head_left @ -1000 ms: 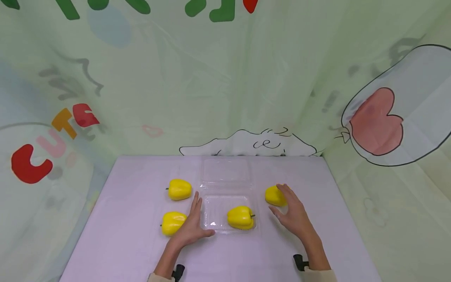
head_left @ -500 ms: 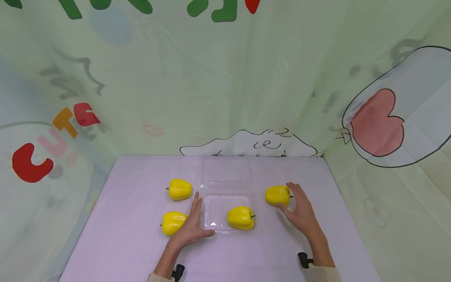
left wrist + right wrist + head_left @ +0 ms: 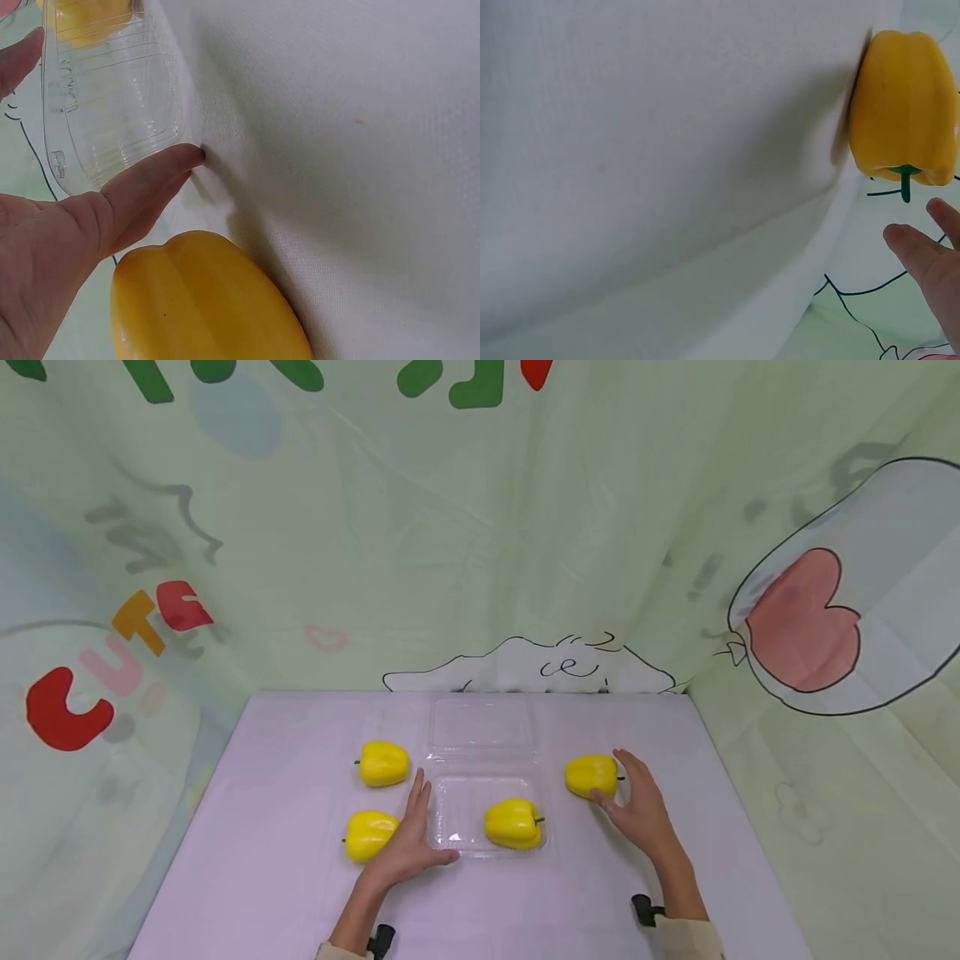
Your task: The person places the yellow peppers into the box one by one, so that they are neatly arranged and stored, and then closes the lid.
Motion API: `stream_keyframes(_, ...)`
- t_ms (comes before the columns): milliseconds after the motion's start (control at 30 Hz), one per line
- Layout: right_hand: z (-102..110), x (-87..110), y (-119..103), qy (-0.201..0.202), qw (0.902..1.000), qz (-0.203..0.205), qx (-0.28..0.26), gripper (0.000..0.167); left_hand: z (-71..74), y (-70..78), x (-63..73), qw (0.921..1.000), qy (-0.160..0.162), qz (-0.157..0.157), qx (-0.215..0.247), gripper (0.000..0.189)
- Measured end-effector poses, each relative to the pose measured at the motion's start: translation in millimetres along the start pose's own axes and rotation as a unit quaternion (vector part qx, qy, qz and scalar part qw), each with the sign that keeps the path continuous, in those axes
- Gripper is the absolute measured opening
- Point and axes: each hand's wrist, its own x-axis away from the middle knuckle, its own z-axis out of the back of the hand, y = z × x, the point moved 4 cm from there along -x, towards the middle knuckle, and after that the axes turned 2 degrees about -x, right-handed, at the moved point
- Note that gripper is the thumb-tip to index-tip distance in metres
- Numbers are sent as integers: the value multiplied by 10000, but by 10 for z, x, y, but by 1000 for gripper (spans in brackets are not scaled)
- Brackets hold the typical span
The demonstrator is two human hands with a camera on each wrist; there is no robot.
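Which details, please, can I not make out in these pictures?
Head view: right end of near left pepper, behind the left hand.
Left wrist view: part of the boxed pepper, cut off by the top edge.
Right wrist view: most of the right hand, cut off by the right edge.

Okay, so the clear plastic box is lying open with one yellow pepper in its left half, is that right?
Not quite: the yellow pepper lies in the right half of the clear plastic box, as the head view shows. The rest is right: the box lies open, with one pepper in it.
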Motion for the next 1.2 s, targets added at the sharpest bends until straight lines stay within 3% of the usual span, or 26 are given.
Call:
stream_keyframes(733, -167, -52, 123, -153, 9988, -205, -411, 81, 8, -9, -4, 10000, 20, -56, 29, 126)
stream_keyframes(1200, -198, -32, 133, -231, 9967, -565, -526, 83, 21, -9, 9, 10000, 34, -46, 56, 126)
